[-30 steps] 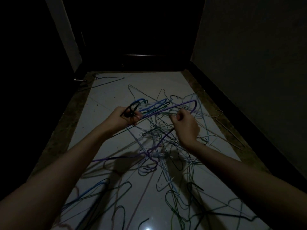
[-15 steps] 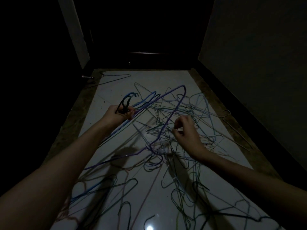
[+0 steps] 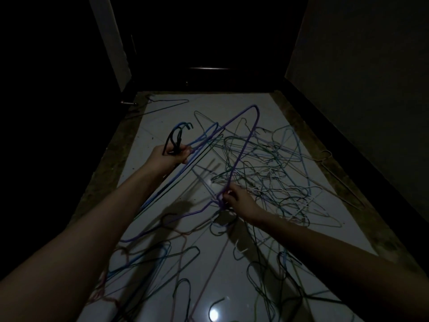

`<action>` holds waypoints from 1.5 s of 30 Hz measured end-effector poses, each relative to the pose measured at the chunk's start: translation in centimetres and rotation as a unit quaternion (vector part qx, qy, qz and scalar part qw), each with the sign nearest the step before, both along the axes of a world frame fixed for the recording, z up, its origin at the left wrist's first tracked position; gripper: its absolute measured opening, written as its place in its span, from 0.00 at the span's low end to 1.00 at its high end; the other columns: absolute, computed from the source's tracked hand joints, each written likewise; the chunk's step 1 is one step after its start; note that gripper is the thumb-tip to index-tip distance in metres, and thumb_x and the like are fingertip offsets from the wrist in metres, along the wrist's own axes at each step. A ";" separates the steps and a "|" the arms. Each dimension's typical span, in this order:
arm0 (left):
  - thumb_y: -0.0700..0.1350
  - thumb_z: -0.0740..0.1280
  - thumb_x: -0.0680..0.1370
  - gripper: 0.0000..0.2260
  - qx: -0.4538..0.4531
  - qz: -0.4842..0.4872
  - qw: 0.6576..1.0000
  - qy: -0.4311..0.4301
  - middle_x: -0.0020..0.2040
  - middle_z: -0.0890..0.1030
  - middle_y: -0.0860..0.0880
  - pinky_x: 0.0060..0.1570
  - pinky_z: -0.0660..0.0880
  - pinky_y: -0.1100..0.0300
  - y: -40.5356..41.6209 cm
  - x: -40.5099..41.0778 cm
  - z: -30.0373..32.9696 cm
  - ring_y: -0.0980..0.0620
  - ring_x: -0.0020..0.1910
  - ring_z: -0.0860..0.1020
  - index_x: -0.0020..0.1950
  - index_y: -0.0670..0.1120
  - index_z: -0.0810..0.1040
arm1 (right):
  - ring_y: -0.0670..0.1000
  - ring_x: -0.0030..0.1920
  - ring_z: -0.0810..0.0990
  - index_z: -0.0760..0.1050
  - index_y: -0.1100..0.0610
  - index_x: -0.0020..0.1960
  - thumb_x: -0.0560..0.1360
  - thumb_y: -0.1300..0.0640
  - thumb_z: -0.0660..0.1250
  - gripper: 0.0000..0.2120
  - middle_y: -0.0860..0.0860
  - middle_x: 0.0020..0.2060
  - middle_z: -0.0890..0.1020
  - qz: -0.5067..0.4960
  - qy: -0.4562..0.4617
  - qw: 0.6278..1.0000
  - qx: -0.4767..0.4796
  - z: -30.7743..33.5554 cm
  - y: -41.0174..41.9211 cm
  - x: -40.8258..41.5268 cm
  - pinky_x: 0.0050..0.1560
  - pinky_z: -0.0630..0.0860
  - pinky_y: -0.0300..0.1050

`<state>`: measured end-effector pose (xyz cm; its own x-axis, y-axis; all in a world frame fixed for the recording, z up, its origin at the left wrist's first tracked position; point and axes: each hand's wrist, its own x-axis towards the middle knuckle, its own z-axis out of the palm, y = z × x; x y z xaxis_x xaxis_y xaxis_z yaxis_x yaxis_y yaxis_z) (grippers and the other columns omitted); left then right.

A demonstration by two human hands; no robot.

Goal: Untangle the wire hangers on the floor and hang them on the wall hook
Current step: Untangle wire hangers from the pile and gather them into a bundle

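Nearest to you, loose wire hangers [image 3: 162, 259] lie flat on the glossy pale floor [image 3: 162, 112], some dark green, some blue, one pinkish; the thin coated wire crosses itself many times.

A little farther, your right hand [image 3: 236, 199] is low, just above the floor, and its fingers pinch the purple hanger [image 3: 241, 156] at the twisted neck. From this hand the purple hanger goes up and away from you: its long axis runs from the neck near your right hand to the rounded corner far above the pile, and another side falls to the near left, down to the floor. The right hand is the nearer one to the knot, so I think the next pull should follow this axis, up and out of the pile [image 3: 267, 173], not across it.

Farther and to the left, your left hand [image 3: 173, 155] is raised and curled around a bundle of hooks [image 3: 177, 138], black and blue, with their bodies hanging below the hand.

Beyond them the pile is dense: green, white and blue wires, springy, easy to catch on each other. One hanger [image 3: 167, 103] lies alone at the far left. I cannot see the wall hook; it is too dark.
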<state>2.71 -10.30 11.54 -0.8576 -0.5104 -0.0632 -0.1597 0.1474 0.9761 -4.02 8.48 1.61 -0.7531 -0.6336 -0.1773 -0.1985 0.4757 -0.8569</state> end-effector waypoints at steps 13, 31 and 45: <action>0.39 0.63 0.79 0.04 0.059 0.097 0.993 0.015 0.38 0.75 0.50 0.32 0.70 0.72 0.1 -0.4 -0.7 0.60 0.30 0.75 0.53 0.43 0.75 | 0.52 0.41 0.78 0.68 0.55 0.61 0.77 0.67 0.61 0.15 0.51 0.39 0.79 0.156 0.019 0.982 0.104 4.6 1.8 -3.0 0.45 0.76 0.49; 0.39 0.63 0.79 0.06 0.036 0.184 0.972 0.141 0.36 0.74 0.50 0.24 0.65 0.77 -2.1 -2.2 6.4 0.67 0.23 0.73 0.43 0.46 0.73 | 0.40 0.32 0.78 0.77 0.56 0.51 0.74 0.63 0.67 0.07 0.48 0.41 0.81 0.054 0.090 0.994 -0.043 16.9 2.2 -3.0 0.28 0.69 0.27; 0.36 0.64 0.78 0.09 0.046 0.151 0.987 -0.002 0.39 0.79 0.45 0.59 0.72 0.46 0.2 -2.8 0.8 0.54 0.35 0.76 0.58 0.36 0.76 | 0.47 0.50 0.82 0.77 0.58 0.52 0.73 0.67 0.65 0.10 0.53 0.50 0.81 -0.040 -0.001 0.962 -0.269 20.0 4.8 -4.2 0.51 0.78 0.35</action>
